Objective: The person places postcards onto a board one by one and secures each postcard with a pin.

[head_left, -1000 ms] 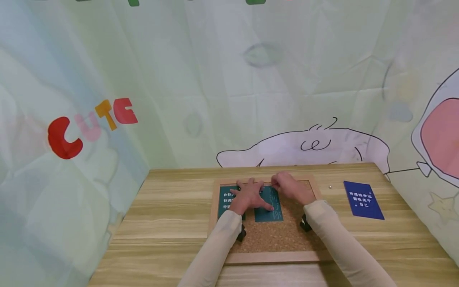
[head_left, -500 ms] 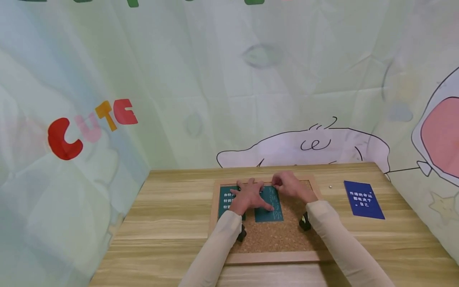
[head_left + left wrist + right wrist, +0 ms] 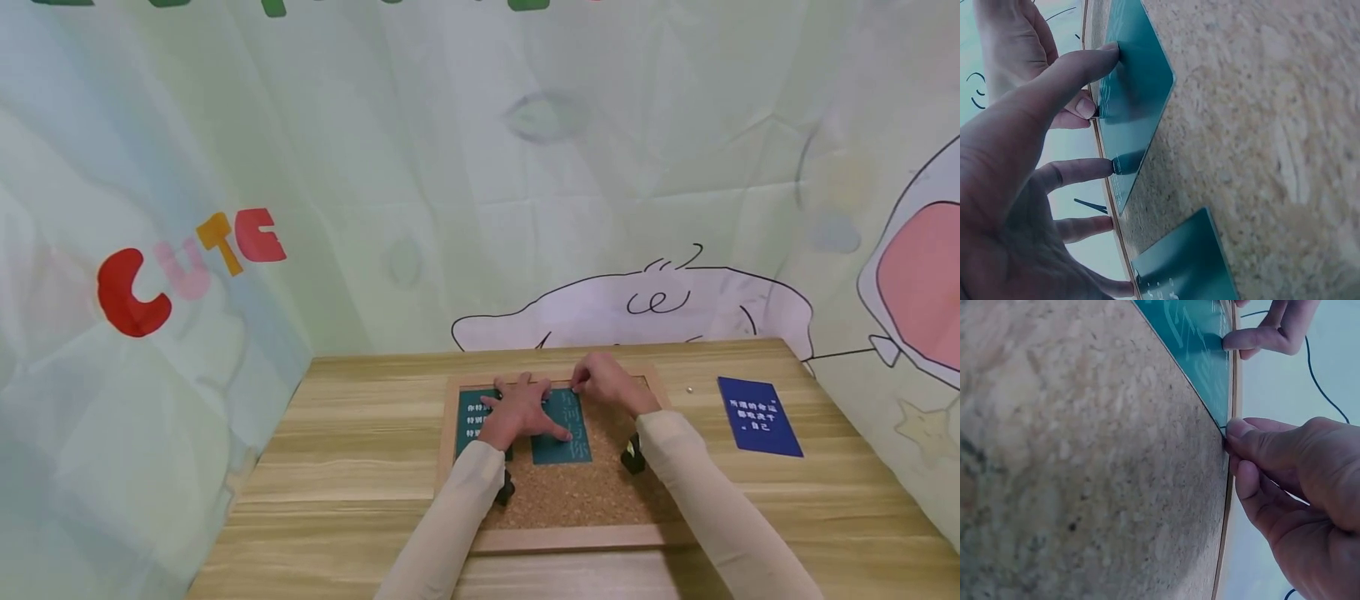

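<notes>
A wood-framed corkboard (image 3: 570, 500) lies on the table under both hands. My left hand (image 3: 521, 410) spreads its fingers across a teal card (image 3: 553, 451) with pale lettering. In the left wrist view its thumb (image 3: 1088, 64) presses the card's face and a fingertip rests near the far edge. At the card's upper right corner, my right hand (image 3: 609, 385) pinches a small pushpin between thumb and fingers. Its thin shaft (image 3: 1222, 427) shows at the corner in the right wrist view; the head is hidden by the fingertips. Another teal card (image 3: 474, 421) lies on the board's left side, partly under the left hand.
Right of the board, a blue card (image 3: 760, 417) with white writing lies on the wooden table (image 3: 352, 450). A small silvery round piece (image 3: 690, 390) sits between them. A printed curtain (image 3: 375, 208) hangs behind the table and on both sides.
My right hand stays at the card's upper right corner, its wrist and forearm shifting slightly up and left. The left hand and the cards stay where they were.
</notes>
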The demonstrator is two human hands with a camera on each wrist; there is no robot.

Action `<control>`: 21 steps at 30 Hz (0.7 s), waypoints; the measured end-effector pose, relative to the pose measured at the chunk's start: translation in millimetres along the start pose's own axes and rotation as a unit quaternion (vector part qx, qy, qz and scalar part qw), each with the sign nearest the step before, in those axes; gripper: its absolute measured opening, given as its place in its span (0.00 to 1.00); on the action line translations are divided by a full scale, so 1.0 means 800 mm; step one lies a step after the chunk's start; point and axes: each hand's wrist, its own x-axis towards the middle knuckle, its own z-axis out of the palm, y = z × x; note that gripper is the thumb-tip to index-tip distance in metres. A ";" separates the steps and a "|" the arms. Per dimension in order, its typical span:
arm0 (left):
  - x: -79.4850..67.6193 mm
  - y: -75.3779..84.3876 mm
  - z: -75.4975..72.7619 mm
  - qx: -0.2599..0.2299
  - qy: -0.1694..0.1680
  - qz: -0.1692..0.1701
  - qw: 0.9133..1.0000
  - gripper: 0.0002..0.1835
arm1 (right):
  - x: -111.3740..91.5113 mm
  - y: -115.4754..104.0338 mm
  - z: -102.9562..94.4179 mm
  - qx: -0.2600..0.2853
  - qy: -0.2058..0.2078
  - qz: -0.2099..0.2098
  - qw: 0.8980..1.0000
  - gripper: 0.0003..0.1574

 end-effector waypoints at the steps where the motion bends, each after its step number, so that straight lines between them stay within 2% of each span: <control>1: 0.000 0.000 0.000 0.001 0.001 0.000 1.000 0.41 | 0.001 0.000 -0.001 0.002 0.000 0.002 1.000 0.09; 7: 0.002 0.001 0.001 0.008 0.002 -0.001 1.000 0.40 | 0.006 -0.001 -0.006 0.004 -0.010 0.009 1.000 0.06; 14: 0.002 0.001 0.001 0.010 0.001 -0.006 1.000 0.39 | 0.014 -0.006 -0.009 -0.029 -0.017 -0.002 0.999 0.05; 21: -0.001 0.001 -0.001 -0.001 0.000 -0.002 1.000 0.40 | 0.014 -0.018 -0.006 -0.058 -0.006 -0.013 0.998 0.12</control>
